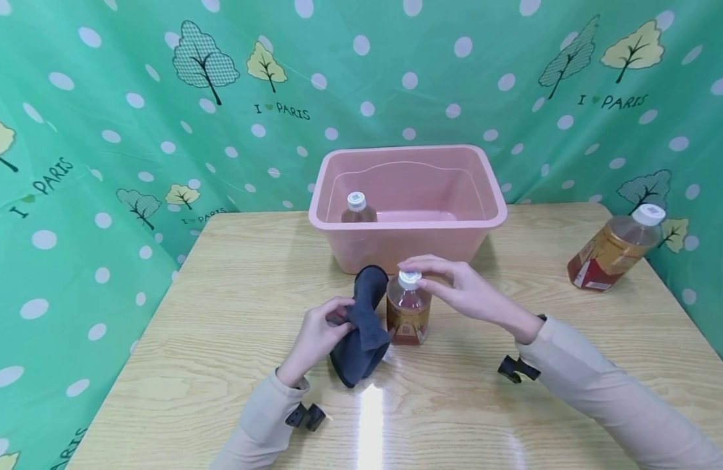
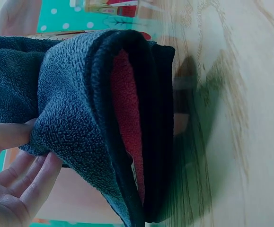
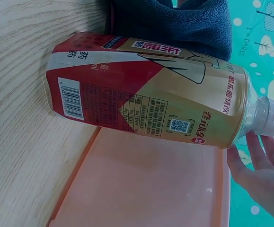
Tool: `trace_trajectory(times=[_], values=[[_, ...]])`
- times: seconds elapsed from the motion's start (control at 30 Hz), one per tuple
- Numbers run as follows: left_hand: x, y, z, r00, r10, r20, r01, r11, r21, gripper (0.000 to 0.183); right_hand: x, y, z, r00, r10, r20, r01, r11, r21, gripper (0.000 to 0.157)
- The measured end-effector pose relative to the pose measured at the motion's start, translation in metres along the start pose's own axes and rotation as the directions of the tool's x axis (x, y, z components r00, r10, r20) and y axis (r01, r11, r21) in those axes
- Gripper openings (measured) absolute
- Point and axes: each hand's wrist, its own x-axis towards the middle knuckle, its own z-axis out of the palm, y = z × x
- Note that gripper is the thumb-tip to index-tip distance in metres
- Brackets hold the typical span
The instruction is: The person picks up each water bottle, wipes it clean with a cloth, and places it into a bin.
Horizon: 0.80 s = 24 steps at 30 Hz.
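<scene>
A drink bottle (image 1: 408, 320) with a white cap and a gold and red label stands upright on the table, in front of the pink bin. My right hand (image 1: 458, 287) holds it by the cap, fingers and thumb around the top; the right wrist view shows the bottle (image 3: 146, 92) and the fingertips at its cap. Left of the bottle, my left hand (image 1: 323, 333) pinches a dark grey towel (image 1: 364, 333) between thumb and fingers. In the left wrist view the bunched towel (image 2: 75, 85) shows a red inner side. It lies close against the bottle's side.
The pink bin (image 1: 397, 245) stands at the table's back, with a white-capped bottle (image 1: 359, 210) inside at its left. Another bottle (image 1: 614, 251) stands near the right edge of the wooden table (image 1: 232, 313). A green patterned curtain (image 1: 220, 130) hangs behind and at both sides.
</scene>
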Motion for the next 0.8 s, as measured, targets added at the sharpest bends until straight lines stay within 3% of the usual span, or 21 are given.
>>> trace_trajectory(times=[0.1,0.27,0.47,0.8], values=[[0.001,-0.011,0.002,1.000,0.012,-0.003,-0.012,1.000,-0.008,0.034,-0.001,0.001,0.001,1.000,0.002,-0.009,-0.002,1.000,0.009,0.032],[0.004,-0.010,0.003,0.998,0.062,-0.013,-0.062,0.998,-0.015,0.034,-0.002,0.001,0.005,0.996,0.052,-0.067,-0.050,0.998,0.025,0.034],[0.010,0.000,0.003,0.996,0.083,-0.025,-0.083,0.997,-0.004,0.033,-0.001,0.002,0.009,0.986,0.101,-0.135,-0.090,0.992,0.089,0.037],[0.020,0.016,0.006,0.995,0.100,-0.011,-0.100,0.994,-0.039,0.035,0.000,0.004,0.012,0.980,0.089,-0.179,-0.071,0.992,0.106,0.032]])
